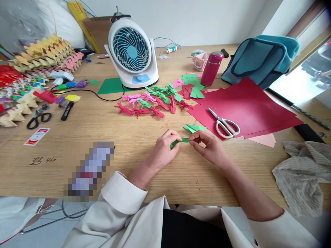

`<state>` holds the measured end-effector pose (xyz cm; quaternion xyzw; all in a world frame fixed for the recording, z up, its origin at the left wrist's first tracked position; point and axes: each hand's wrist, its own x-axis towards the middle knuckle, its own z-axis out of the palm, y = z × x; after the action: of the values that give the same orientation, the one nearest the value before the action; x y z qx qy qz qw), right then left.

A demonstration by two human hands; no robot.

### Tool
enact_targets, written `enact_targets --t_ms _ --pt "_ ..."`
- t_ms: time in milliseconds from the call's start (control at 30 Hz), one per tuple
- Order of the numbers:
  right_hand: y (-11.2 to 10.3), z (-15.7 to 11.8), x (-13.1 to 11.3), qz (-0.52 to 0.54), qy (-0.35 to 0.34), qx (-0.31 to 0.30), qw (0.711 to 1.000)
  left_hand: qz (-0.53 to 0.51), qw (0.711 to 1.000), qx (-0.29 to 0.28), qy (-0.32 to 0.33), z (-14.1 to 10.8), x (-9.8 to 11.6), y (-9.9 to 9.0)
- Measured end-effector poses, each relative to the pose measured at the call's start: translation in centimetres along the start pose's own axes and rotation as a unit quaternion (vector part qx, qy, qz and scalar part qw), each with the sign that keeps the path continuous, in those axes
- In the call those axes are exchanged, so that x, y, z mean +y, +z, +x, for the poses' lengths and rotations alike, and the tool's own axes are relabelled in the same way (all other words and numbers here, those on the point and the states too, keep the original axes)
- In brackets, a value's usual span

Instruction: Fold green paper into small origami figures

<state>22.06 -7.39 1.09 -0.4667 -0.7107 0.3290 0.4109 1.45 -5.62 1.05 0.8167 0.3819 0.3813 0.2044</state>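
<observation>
Between my two hands, a little above the table, is a narrow folded strip of green paper (185,140). My left hand (167,146) pinches its left end, and my right hand (208,146) has the right end between thumb and forefinger. Part of the strip is hidden behind the left fingers. Just beyond the hands lie folded light-green paper pieces (193,128). Farther back is a loose pile of small folded paper figures (157,101) in red, green and pink. Flat cut pieces of green paper (197,92) and red ones lie beside the pile.
White-handled scissors (224,125) rest on large red paper sheets (245,106) to the right. A fan (131,51), red flask (212,69) and teal bag (258,60) stand behind. Black scissors (38,117) and a marker (67,111) lie left; a cloth (302,175) hangs over the right edge.
</observation>
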Motion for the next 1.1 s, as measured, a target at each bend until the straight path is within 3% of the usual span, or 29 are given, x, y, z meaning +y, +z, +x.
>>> enact_targets --t_ms 133,267,467,633,800,1100 --pt "0.08 0.07 -0.02 -0.038 0.031 0.029 0.998 0.051 0.997 -0.03 0.054 -0.16 0.05 0.04" --pt "0.0 0.05 -0.15 -0.106 0.0 0.011 0.994 0.11 0.99 -0.043 0.082 -0.23 0.07 0.05" --pt "0.16 -0.01 0.09 -0.168 -0.016 -0.031 0.985 0.145 0.984 -0.056 0.087 -0.31 0.1 0.14" --pt "0.31 0.05 0.21 -0.2 -0.016 -0.025 0.979 0.128 0.988 -0.046 0.078 -0.41 0.14 0.43" --pt "0.32 0.01 0.5 -0.196 -0.014 -0.019 0.98 0.112 0.991 -0.038 0.063 -0.46 0.21 0.53" --pt "0.54 0.1 -0.02 -0.065 0.026 -0.005 0.998 0.026 1.0 0.017 0.002 -0.22 0.42 0.22"
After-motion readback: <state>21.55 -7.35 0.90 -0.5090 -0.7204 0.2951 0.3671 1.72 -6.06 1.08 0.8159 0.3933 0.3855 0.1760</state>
